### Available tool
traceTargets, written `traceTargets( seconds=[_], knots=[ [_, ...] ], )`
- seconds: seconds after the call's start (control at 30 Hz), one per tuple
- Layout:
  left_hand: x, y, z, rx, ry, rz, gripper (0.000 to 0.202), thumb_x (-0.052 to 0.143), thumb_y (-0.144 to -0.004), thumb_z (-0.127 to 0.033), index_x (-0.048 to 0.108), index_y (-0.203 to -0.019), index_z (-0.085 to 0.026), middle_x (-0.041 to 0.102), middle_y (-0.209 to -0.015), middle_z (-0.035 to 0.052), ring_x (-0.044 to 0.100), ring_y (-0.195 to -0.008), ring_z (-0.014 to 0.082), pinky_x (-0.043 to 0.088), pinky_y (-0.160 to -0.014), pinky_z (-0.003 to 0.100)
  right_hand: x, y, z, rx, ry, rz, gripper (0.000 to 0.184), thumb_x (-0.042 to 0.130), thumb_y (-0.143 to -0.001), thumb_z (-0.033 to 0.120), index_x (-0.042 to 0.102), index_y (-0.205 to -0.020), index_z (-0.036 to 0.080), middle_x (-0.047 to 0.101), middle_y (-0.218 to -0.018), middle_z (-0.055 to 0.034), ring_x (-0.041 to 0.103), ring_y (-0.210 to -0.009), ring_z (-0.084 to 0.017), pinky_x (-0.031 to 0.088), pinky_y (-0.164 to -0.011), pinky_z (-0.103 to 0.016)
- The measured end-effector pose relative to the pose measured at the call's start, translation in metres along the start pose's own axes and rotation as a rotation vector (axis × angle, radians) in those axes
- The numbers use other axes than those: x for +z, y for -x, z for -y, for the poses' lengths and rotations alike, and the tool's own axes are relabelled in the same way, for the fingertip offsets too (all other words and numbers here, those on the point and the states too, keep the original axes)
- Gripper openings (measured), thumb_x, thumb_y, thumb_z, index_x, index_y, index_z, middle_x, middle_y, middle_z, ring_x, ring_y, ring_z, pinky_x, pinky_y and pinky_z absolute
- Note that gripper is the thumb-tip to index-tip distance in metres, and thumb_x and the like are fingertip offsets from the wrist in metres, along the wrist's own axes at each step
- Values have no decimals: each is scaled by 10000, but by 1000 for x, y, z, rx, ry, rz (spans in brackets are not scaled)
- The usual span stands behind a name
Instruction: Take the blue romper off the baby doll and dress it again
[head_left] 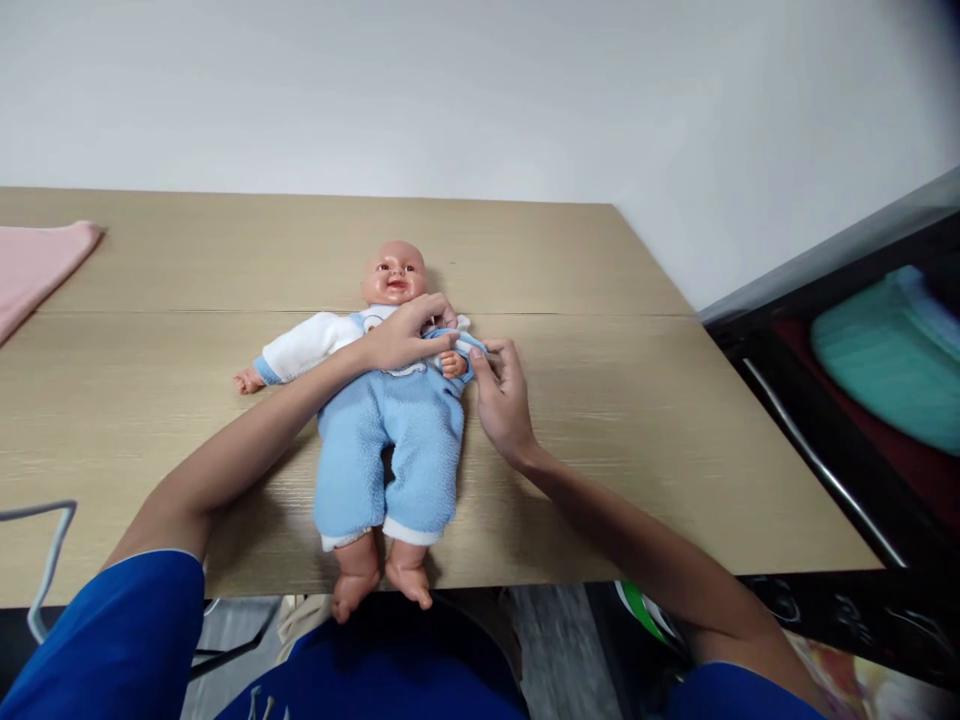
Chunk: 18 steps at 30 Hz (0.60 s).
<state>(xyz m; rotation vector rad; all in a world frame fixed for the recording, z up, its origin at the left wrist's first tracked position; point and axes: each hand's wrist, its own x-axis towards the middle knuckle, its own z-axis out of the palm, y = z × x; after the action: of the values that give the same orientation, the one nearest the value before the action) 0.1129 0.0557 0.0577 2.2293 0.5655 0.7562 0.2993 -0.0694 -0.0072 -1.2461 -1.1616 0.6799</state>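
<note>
A baby doll (393,272) lies on its back on the wooden table (637,400), head away from me, feet over the near edge. It wears a light blue romper (390,440) with white sleeves. My left hand (405,335) rests on the doll's chest, fingers curled round the fabric near its shoulder. My right hand (501,395) pinches the blue cuff of the sleeve on the doll's right-side arm, whose small hand shows between my hands.
A pink cloth (34,265) lies at the table's far left. A grey wire hanger (45,560) pokes in at the near left edge. To the right stands a dark shelf with a teal folded cloth (885,360).
</note>
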Motion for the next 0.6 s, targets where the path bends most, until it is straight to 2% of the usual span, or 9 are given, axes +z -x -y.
traceTargets(
  seconds=[0.13, 0.23, 0.3, 0.37, 0.47, 0.53, 0.6],
  knots=[
    [0, -3, 2, -96, 49, 68, 274, 590, -1018, -456, 681, -1042, -199, 734, -1041, 73, 690, -985, 247, 573, -938, 394, -2, -11, -9, 204, -222, 64, 484, 809, -993, 751, 645, -1039, 298, 732, -1028, -9, 710, -950, -207, 650, -858, -345],
    [-4, -5, 3, -153, 65, 102, 305, 571, -1020, -472, 693, -1058, -195, 750, -1064, 75, 704, -1023, 262, 583, -989, 417, -1, -21, -11, 278, -333, 122, 540, 874, -920, 768, 620, -966, 293, 700, -913, 10, 692, -889, -197, 630, -823, -333],
    [-7, -5, 3, -179, 84, 129, 337, 591, -1026, -522, 689, -1055, -201, 731, -1015, 63, 696, -986, 262, 577, -948, 414, -1, -25, -10, 312, -355, 188, 555, 879, -907, 776, 610, -936, 291, 664, -854, 19, 664, -837, -193, 607, -791, -334],
    [-9, -5, 3, -193, 112, 156, 378, 659, -1011, -576, 682, -1079, -206, 713, -981, 53, 689, -948, 259, 564, -896, 404, -2, -26, -10, 305, -333, 217, 549, 870, -914, 777, 617, -929, 290, 647, -855, 21, 634, -813, -187, 586, -769, -329],
    [-10, -4, 3, -176, 124, 160, 435, 727, -992, -613, 677, -1142, -209, 735, -1037, 66, 701, -977, 267, 557, -896, 404, -3, -23, -13, 205, -233, 132, 500, 848, -949, 755, 655, -977, 294, 675, -952, 7, 646, -891, -194, 595, -828, -328],
    [-10, -3, 2, -152, 84, 148, 437, 707, -1012, -617, 686, -1169, -209, 754, -1088, 81, 708, -1014, 274, 559, -919, 409, -3, -21, -19, 158, -167, 68, 474, 827, -974, 742, 671, -1015, 296, 697, -1014, -4, 670, -961, -202, 609, -890, -333],
    [-9, -3, 2, -125, 23, 136, 425, 675, -1038, -603, 700, -1188, -206, 770, -1123, 94, 716, -1043, 277, 559, -943, 414, -2, -22, -26, 163, -143, 72, 470, 779, -1010, 754, 671, -1042, 298, 709, -1034, -6, 683, -977, -198, 616, -908, -329]
  ],
)
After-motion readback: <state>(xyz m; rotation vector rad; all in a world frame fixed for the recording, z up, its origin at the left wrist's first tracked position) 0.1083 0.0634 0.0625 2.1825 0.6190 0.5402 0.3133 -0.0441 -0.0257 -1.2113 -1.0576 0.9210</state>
